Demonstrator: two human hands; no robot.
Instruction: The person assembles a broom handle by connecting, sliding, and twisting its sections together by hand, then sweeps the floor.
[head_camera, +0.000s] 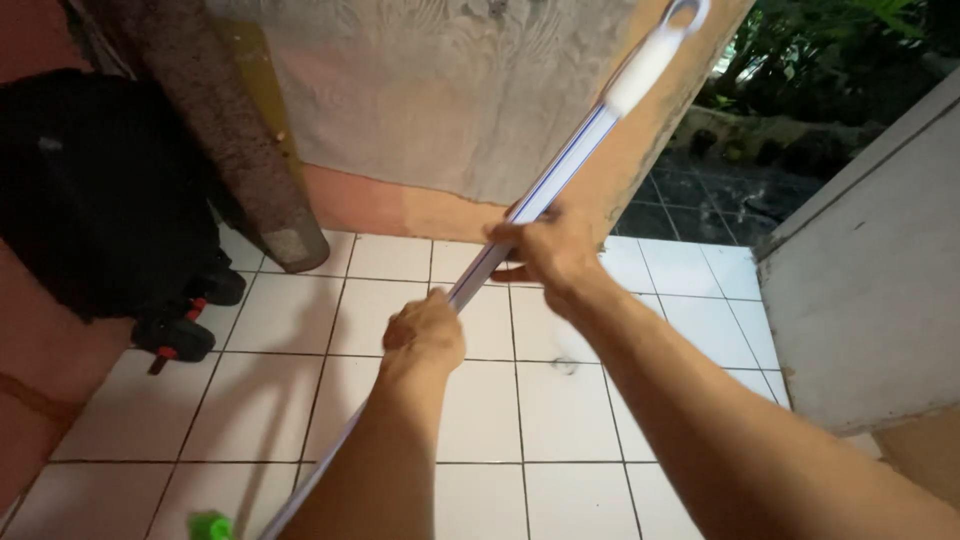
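A long silver pole with thin blue stripes and a white loop-ended grip runs diagonally from the lower left to the top right. My left hand is closed around its shaft lower down. My right hand grips it higher up, just below the middle. Something small and green shows at the pole's bottom end, near the frame edge; what it is I cannot tell.
White floor tiles lie under my arms. A black wheeled bag stands at the left against a reddish wall. A rough grey post leans beside it. A pale wall rises at right; dark wet tiles and plants lie beyond.
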